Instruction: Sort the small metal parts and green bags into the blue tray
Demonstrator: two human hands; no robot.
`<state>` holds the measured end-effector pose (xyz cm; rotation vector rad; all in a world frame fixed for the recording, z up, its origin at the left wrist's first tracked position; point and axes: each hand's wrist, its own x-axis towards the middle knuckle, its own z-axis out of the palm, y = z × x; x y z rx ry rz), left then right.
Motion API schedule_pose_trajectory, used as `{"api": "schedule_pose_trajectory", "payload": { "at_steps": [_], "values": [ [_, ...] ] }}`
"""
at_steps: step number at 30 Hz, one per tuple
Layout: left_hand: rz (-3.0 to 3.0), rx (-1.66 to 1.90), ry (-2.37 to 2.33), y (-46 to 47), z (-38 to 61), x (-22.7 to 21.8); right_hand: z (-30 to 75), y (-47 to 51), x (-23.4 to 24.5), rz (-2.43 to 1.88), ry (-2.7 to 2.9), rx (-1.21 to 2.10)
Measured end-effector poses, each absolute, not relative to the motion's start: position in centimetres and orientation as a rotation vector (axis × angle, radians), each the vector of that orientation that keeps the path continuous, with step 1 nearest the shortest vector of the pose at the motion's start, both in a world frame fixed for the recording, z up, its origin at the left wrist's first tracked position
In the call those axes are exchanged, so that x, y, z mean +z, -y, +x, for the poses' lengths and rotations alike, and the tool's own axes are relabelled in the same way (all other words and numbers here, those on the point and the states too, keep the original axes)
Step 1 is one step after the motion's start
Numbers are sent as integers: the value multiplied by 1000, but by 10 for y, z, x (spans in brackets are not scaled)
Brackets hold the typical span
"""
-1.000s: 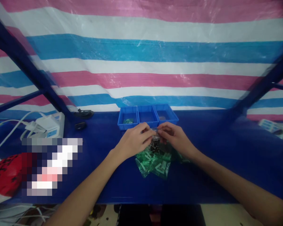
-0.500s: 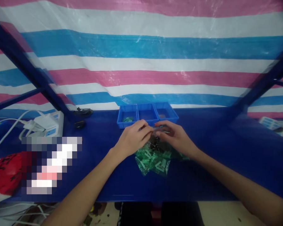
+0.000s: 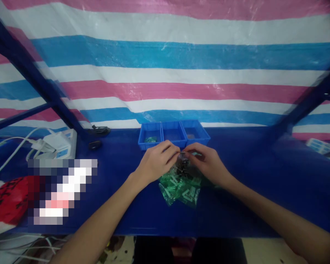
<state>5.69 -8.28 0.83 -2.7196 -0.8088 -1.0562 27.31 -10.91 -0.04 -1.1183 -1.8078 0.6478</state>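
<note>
Over the middle of the table, my left hand point(image 3: 157, 160) and my right hand point(image 3: 207, 160) meet fingertip to fingertip. Both are closed in a pinch on the top edge of a small clear plastic bag point(image 3: 183, 167). Dark small pieces show inside the bag; their kind is too small to make out. Beneath it lies a pile of green-tinted plastic packets point(image 3: 178, 189) with pale strip-like pieces in them. My fingers hide part of the bag's upper edge.
Three joined blue bins point(image 3: 172, 132) stand behind my hands; the left one holds a green packet point(image 3: 150, 139). A white power strip point(image 3: 68, 145) with cables, a black mouse-like object point(image 3: 95, 145) and a red bag point(image 3: 15, 200) sit at left on the blue table point(image 3: 253, 157).
My right hand's fingers have closed in on the bag's top edge, nearer my left fingertips. My left hand keeps its pinch. The whole view has shifted slightly.
</note>
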Motion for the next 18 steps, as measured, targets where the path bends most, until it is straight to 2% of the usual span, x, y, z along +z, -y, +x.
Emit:
{"api": "schedule_pose_trajectory", "payload": {
  "at_steps": [10, 18],
  "values": [
    [-2698, -1001, 744, 85, 59, 6, 274, 108, 4, -1040, 1573, 1032],
    [-2728, -1010, 782, 82, 58, 5, 269, 111, 6, -1014, 1527, 1112]
  ]
}}
